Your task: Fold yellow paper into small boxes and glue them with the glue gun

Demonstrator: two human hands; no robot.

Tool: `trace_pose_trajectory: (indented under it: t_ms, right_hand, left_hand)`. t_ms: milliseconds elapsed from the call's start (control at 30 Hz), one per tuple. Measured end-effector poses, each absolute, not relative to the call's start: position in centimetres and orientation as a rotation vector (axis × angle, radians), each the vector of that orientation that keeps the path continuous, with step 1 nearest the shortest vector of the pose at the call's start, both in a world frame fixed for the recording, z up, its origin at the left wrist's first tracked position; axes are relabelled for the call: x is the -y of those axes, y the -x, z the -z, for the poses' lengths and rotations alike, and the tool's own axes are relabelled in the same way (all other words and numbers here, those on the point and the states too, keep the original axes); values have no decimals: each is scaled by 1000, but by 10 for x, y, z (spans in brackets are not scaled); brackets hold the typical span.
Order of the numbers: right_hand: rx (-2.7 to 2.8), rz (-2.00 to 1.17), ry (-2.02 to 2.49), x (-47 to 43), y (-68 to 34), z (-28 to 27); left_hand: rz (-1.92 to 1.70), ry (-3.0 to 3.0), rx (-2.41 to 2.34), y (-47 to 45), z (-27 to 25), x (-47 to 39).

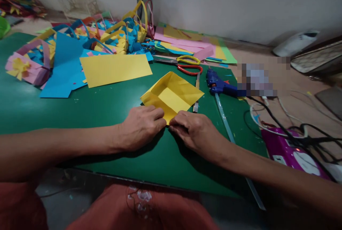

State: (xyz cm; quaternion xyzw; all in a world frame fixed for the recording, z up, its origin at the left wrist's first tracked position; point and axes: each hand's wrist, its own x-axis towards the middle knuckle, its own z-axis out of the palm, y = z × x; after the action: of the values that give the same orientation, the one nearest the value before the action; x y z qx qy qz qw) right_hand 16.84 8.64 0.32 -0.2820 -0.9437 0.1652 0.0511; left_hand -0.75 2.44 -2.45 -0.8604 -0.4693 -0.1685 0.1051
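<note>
A yellow folded paper box (175,96) with low, slanting walls lies in front of me on the green table (112,116). At its near corner my left hand (145,124) is closed, fingers pinching the paper wall. My right hand (191,128) pinches the same corner from the other side, fingertips close to the left ones. Part of the near wall is hidden behind both hands. Just beyond the box lie scissors (189,65) with one yellow and one red handle. A cutter knife (196,107) rests partly behind the box's right side.
A blue glue gun (220,85) with a long glue stick (226,119) lies at right. Yellow paper (116,70) and blue paper (62,69) are at left, near a pink paper basket (34,66). More paper baskets stand behind. A purple power strip (291,151) with cables sits at right.
</note>
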Motion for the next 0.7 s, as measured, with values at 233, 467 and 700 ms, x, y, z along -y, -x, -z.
trace_pose_trajectory:
  t_ms: [233,467,700]
  right_hand:
    - [2885,-723,1047,-87,-160,-16]
    - [2929,-699,1171,-90,-154,-16]
    - [2936,-670,1235,-89,-154,-17]
  left_hand:
    - [596,2608,1403,12,21,-18]
    - [615,2695,1385,17,19,-15]
    - [648,2641,1356,16,20,-15]
